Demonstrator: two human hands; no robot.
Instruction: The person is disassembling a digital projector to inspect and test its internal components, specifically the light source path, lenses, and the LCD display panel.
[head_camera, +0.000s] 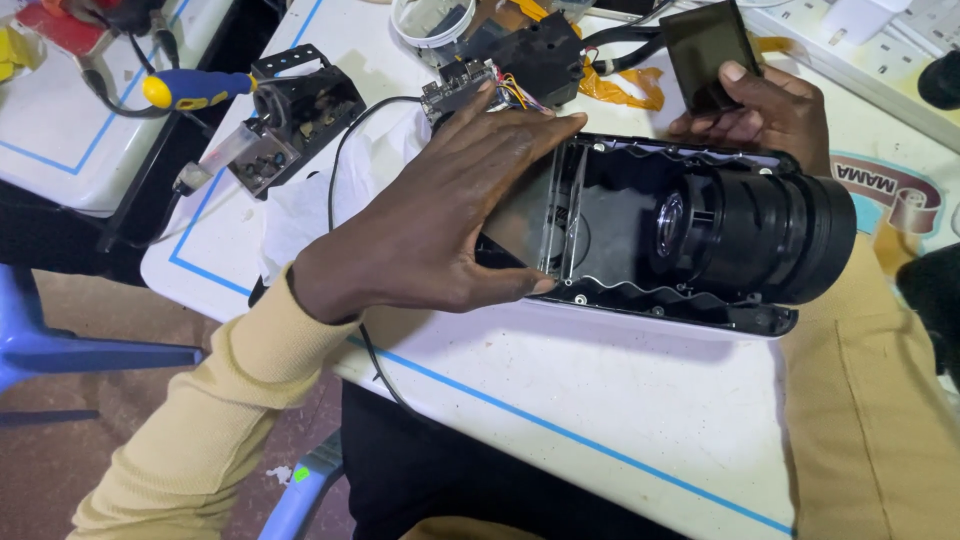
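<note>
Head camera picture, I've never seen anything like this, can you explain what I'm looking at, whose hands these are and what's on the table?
This is one picture from a camera worn on a person's head, looking down at their own two hands. The left hand lies spread over the open end of a black casing whose cover is off; a large black lens barrel sits in it. The right hand holds a small dark flat panel just behind the casing. All this rests on a white table edged with a blue line. Further back lie a screwdriver with a blue and yellow handle, a black bracket part and a circuit board with coloured wires.
</note>
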